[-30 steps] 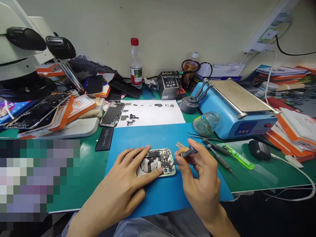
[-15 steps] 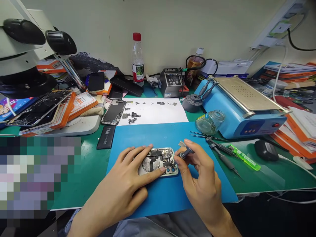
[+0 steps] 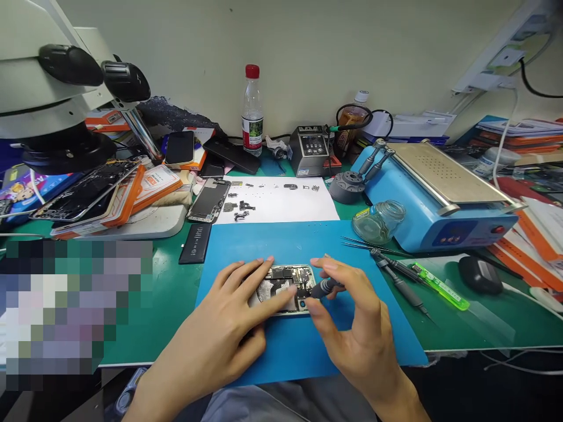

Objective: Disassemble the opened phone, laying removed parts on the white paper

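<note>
An opened phone [image 3: 303, 274] lies on the blue mat, its circuit board and camera parts exposed. My left hand [image 3: 233, 305] spreads over the phone's left side and holds it against the mat. The index finger presses near the board; the thumb is tucked below the lower edge. At the phone's right end, my right hand [image 3: 358, 310] holds a small grey screwdriver [image 3: 326, 286]. Its handle tilts toward the board, with index finger and thumb parted around it. The driver's tip cannot be made out. Small removed parts [image 3: 246, 206] rest on a white sheet [image 3: 281, 205] behind.
A battery [image 3: 194, 243] and a phone screen [image 3: 209, 200] lie left of the blue mat [image 3: 246, 237]. Tweezers, a glass jar [image 3: 379, 221], another screwdriver [image 3: 404, 290], a green cutter [image 3: 441, 286] and a blue heating plate [image 3: 440, 217] stand right. A microscope [image 3: 65, 111] overhangs the left.
The screwdriver has tipped lower, toward the phone's board, and my right thumb and index finger have spread apart. My left index finger has shifted up over the board. The view has moved slightly.
</note>
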Available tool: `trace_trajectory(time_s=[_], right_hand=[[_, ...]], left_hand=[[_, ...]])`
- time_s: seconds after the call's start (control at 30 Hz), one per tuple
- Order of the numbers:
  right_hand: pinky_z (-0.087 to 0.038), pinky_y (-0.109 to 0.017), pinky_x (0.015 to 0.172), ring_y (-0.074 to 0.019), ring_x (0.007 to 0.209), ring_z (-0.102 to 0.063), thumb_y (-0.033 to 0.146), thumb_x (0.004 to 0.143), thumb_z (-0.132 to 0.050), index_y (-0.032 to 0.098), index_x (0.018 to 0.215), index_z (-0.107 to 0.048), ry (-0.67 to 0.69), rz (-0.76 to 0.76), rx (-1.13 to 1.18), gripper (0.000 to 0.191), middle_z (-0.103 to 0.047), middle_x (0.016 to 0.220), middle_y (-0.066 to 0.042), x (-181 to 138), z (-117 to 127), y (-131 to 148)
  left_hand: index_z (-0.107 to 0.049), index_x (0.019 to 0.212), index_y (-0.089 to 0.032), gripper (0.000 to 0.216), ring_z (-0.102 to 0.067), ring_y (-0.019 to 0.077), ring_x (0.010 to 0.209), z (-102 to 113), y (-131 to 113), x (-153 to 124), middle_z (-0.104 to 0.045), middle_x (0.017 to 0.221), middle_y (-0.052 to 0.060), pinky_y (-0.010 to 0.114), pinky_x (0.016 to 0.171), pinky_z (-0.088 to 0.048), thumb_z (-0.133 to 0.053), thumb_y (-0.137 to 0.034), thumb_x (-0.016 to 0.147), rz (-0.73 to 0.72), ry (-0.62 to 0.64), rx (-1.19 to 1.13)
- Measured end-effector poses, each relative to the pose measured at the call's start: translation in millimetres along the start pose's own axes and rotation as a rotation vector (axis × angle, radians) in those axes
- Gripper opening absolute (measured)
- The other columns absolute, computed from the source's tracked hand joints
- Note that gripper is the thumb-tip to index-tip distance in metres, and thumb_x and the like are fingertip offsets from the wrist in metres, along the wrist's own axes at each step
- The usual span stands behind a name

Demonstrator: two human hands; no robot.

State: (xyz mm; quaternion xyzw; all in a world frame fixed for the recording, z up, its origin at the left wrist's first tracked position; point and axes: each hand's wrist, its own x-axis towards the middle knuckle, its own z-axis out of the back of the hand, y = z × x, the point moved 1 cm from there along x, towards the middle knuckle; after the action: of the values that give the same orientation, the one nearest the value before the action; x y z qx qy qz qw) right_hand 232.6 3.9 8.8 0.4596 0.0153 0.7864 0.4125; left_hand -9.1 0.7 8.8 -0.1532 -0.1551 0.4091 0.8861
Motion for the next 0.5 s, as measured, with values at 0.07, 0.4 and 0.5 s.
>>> trace_trajectory(time_s=[0.07, 0.4, 0.5], right_hand=[[-0.071, -0.046, 0.088, -0.0272, 0.119, -0.077, 0.011, 0.102, -0.072, 0.026, 0.156, -0.049, -0.019, -0.005, -0.013, 0.061, -0.077, 0.131, -0.013, 0.0, -0.1, -0.6], [-0.067, -0.037, 0.079, -0.0261, 0.123, -0.074, 0.006, 0.102, -0.066, 0.029, 0.167, -0.042, -0.026, -0.063, 0.008, 0.073, -0.073, 0.140, -0.012, -7.3, 1.7, -2.4], [-0.066, -0.039, 0.086, -0.0249, 0.126, -0.072, 0.007, 0.108, -0.052, 0.028, 0.169, -0.043, -0.025, -0.119, 0.026, 0.065, -0.072, 0.143, -0.012, -7.7, 2.1, -2.6]], left_hand=[[-0.027, 0.177, -0.043, 0.084, -0.034, 0.0340, 0.169, 0.6, 2.2, -1.0, -0.033, 0.185, 0.004, 0.061, 0.133, -0.043, -0.059, -0.013, 0.105, 0.082, -0.048, -0.105], [-0.019, 0.176, -0.041, 0.092, -0.044, 0.0295, 0.165, -8.1, 9.4, -1.2, -0.044, 0.179, 0.004, 0.052, 0.132, -0.048, -0.076, -0.035, 0.104, 0.190, -0.141, -0.177], [-0.015, 0.177, -0.041, 0.095, -0.043, 0.0289, 0.166, -8.6, 9.7, -1.7, -0.042, 0.181, 0.004, 0.052, 0.132, -0.048, -0.075, -0.036, 0.104, 0.202, -0.146, -0.180]])
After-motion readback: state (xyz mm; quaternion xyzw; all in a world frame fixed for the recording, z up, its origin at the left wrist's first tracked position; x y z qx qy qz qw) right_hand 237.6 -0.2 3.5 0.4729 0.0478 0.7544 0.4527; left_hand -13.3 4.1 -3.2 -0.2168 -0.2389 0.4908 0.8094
